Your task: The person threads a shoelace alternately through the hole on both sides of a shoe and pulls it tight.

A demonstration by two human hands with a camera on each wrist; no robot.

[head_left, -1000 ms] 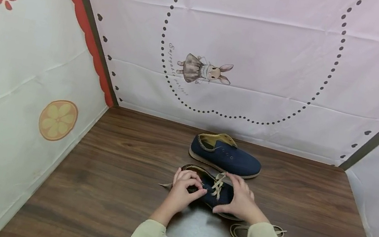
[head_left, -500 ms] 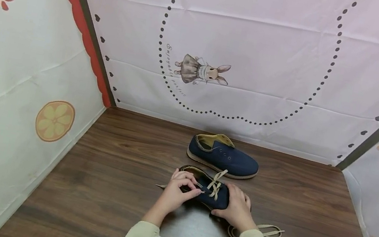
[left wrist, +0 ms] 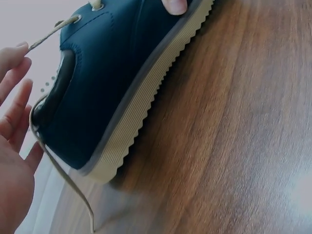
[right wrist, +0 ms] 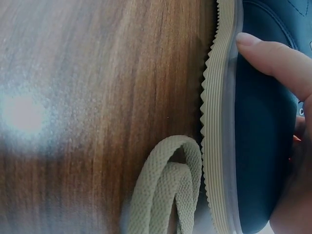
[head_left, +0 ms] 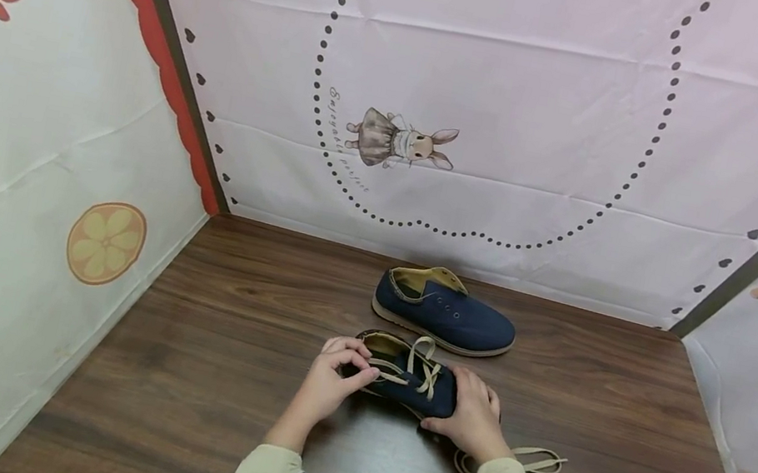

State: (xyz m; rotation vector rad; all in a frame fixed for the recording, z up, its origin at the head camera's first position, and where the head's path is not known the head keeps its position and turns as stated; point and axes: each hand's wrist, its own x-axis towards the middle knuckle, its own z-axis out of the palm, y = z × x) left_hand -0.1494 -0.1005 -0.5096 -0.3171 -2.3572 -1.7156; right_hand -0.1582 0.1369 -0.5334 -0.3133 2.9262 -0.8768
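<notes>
A dark blue shoe (head_left: 400, 393) with a tan ridged sole stands on the wooden surface, partly laced near the toe with a beige shoelace (head_left: 430, 381). My left hand (head_left: 331, 368) is beside the heel opening. Between its thumb and finger it pinches the shoelace (left wrist: 48, 35), stretched from an eyelet; another length hangs past the heel. Across the toe lies my right hand (head_left: 472, 414), which grips the shoe, its thumb (right wrist: 273, 57) on the near side just above the sole. The right hand's other fingers are mostly hidden behind the toe.
Behind stands a second blue shoe (head_left: 462, 324), with no lace in its visible eyelets, near the patterned back wall (head_left: 520, 126). A loose folded beige lace (right wrist: 158, 170) lies by the right wrist. White side walls border the brown wood surface (head_left: 199, 391).
My left hand has drawn back left from the eyelets, and the lace it pinches now stretches longer. The right hand has settled lower round the toe, leaving the lace it was touching.
</notes>
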